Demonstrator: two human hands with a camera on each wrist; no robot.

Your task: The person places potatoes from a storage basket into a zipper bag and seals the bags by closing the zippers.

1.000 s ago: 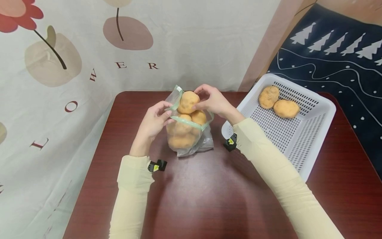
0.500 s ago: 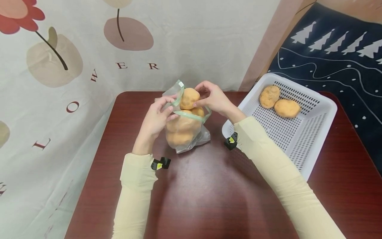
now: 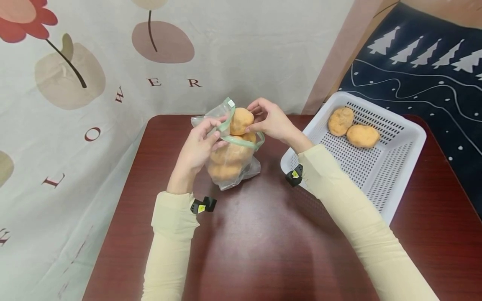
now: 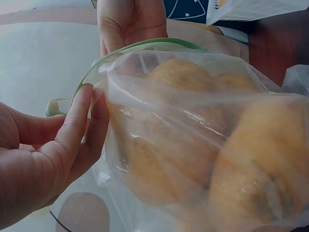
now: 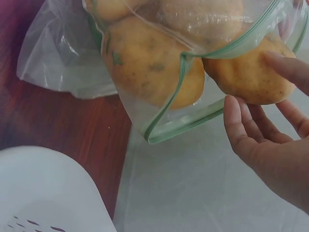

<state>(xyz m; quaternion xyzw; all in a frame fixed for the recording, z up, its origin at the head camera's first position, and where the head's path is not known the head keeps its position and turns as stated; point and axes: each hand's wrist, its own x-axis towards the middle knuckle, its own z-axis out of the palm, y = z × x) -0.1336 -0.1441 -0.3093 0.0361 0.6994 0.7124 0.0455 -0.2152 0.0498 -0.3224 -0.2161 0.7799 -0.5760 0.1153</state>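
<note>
A clear zip bag (image 3: pixel 246 177) with a green-edged mouth stands on the table, several potatoes (image 3: pixel 225 171) inside it. My left hand (image 3: pixel 198 144) pinches the green rim at the bag's left side. In the bag's mouth, above the other potatoes, one potato (image 3: pixel 241 120) is held by my right hand (image 3: pixel 274 121). The right wrist view has the thumb and fingertips on that potato (image 5: pixel 253 77), which sits partly within the green rim. In the left wrist view, the left fingers (image 4: pixel 79 108) lie along the plastic close by the bagged potatoes.
To the right, a white perforated basket (image 3: pixel 404 167) holds two potatoes (image 3: pixel 355 130). The dark red wooden table (image 3: pixel 256 251) backs onto a printed cloth (image 3: pixel 241 54). A navy cloth (image 3: pixel 421 79) with white trees hangs behind the basket.
The bag and its potatoes have shifted slightly toward the back of the table. Both hands have moved that way with it. The basket's two potatoes have stayed put.
</note>
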